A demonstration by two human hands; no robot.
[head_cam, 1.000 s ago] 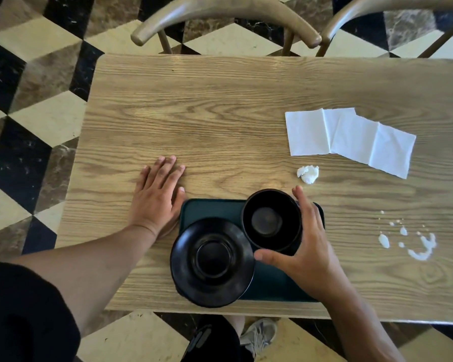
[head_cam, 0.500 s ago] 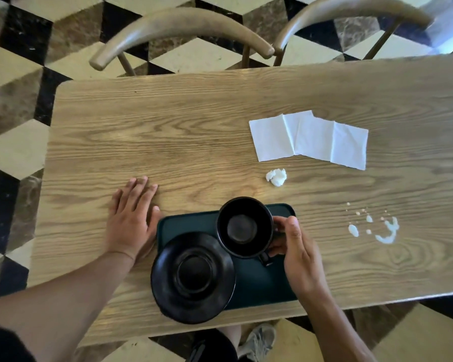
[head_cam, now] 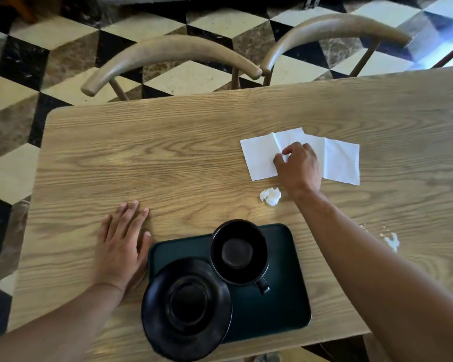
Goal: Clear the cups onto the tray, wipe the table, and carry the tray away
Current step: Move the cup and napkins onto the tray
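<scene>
Head view: the dark green tray (head_cam: 280, 304) sits at the near edge of the wooden desk (head_cam: 194, 158). On the tray stand a black cup (head_cam: 239, 253), handle toward the near edge, and a black saucer (head_cam: 186, 308) that overhangs the tray's near left corner. Just left of the tray, the left hand (head_cam: 122, 246) lies flat with fingers spread on the desk. Beyond the tray, the right hand (head_cam: 297, 165) rests on the white napkin (head_cam: 338, 160), fingertips seemingly pinching a fold. A crumpled paper wad (head_cam: 270, 196) lies between napkin and tray. Right of the tray, a white spill (head_cam: 391, 241) marks the desk.
</scene>
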